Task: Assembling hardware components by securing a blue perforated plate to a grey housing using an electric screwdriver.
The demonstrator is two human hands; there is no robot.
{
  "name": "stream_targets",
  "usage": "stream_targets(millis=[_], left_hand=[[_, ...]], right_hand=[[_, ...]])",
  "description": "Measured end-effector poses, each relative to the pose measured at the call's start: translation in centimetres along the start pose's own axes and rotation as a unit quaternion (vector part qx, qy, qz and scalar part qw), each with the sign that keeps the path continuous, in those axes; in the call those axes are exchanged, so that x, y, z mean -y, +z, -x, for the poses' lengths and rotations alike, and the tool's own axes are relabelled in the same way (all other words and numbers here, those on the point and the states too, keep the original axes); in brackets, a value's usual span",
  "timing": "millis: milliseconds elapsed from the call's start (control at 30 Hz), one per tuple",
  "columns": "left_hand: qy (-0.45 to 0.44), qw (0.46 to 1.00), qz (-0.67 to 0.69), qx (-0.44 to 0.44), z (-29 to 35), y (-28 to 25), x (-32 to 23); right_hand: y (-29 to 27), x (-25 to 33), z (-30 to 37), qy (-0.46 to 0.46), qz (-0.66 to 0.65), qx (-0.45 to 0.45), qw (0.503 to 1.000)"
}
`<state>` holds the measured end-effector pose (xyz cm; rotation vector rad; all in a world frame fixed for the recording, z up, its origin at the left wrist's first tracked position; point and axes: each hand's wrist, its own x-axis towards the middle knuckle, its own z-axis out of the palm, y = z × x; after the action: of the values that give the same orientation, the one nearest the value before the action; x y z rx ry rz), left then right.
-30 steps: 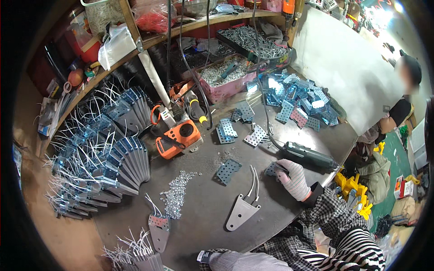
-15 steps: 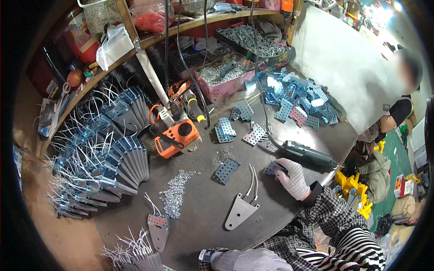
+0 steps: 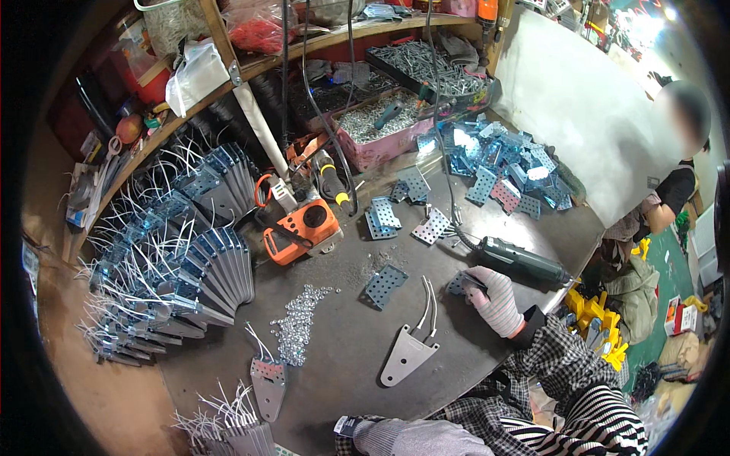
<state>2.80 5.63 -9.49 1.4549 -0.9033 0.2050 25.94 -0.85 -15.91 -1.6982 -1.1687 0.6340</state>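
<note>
My right hand [image 3: 496, 302], in a whitish striped glove, pinches a small perforated metal plate [image 3: 461, 284] at the table's right side. My left hand [image 3: 430, 439], in a grey knit glove, lies at the lower edge with its fingers hidden. Between them rests a grey triangular bracket [image 3: 405, 356] with two white wires. Farther off to its upper left, a loose perforated plate [image 3: 385, 286] lies flat. Another wired bracket [image 3: 268, 389], partly covered by a reddish perforated plate, lies at left beside a heap of small metal nuts [image 3: 298, 327].
A dark power screwdriver [image 3: 525, 260] lies beyond my right hand, its cord running upward. An orange tool [image 3: 303, 232] stands mid-table. Stacked wired brackets [image 3: 205, 277] fill the left. A pile of bluish plates [image 3: 506, 171] and a pink box of fasteners [image 3: 372, 133] are at the back.
The whole view has shifted slightly to the right. Both hands keep nearly the same pose, and the right one still grips the plate.
</note>
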Motion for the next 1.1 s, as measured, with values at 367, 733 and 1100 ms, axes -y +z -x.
stream_targets(millis=[367, 733, 1100], left_hand=[[0.007, 1.0, -0.015, -0.02, -1.8, 2.1, -1.0], [-0.494, 0.587, -0.466, -0.442, 0.5, 5.3, 0.4], [-0.291, 0.62, -0.182, -0.705, 2.4, 7.0, 4.4]], right_hand=[[-0.5, 0.3, 0.3, -0.03, 0.045, -0.02, 0.998], [0.3, -0.5, -0.2, -0.069, -0.01, -0.05, 0.996], [-2.2, 0.1, 0.5, 0.01, -0.168, -0.011, 0.986]])
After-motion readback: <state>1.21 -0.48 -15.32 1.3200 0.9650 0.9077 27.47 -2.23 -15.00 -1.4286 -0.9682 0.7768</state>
